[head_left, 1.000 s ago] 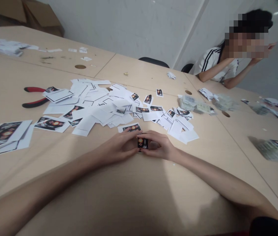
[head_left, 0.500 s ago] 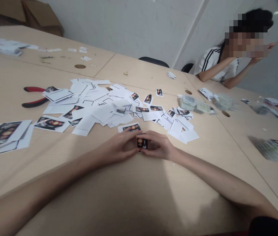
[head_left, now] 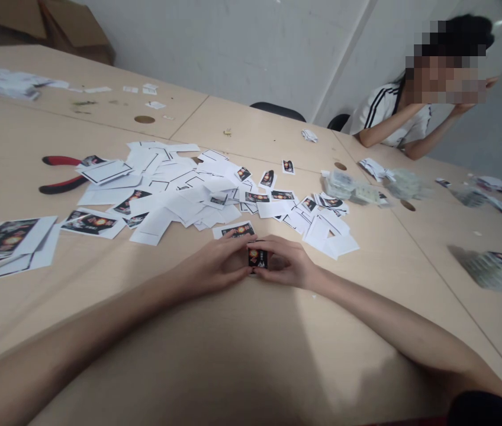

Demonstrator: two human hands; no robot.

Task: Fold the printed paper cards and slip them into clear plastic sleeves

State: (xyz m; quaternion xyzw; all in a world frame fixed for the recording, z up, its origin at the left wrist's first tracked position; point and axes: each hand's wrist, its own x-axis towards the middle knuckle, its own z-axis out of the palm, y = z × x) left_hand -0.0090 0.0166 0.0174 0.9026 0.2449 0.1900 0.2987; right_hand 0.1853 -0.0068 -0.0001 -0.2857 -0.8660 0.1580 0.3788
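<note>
Fingertips (head_left: 238, 274) of the left hand (head_left: 215, 257) and right hand (head_left: 294, 263) close from opposite sides on a small dark printed piece (head_left: 257, 258), thumbs at its near edge, other fingers at its far edge. The piece lies between the hands, low over the table (head_left: 233, 349); whether it touches the surface cannot be told from where I stand. The step in hand appears to be a two-handed steadying or squaring of this piece; the next move, in my judgement, calls for even pressure from both sides, lest it twist. Just beyond the hands lies a printed card (head_left: 238, 228); past it spreads a heap of paper slips (head_left: 157, 171), mostly white, with pliers (head_left: 62, 187) at its left, red-and-black handles outward. Farther left lies a cluster of printed sheets (head_left: 13, 236). Rightward stand clear plastic boxes (head_left: 338, 184). Across the table, a co-worker (head_left: 393, 118) sits with forearms raised.
</note>
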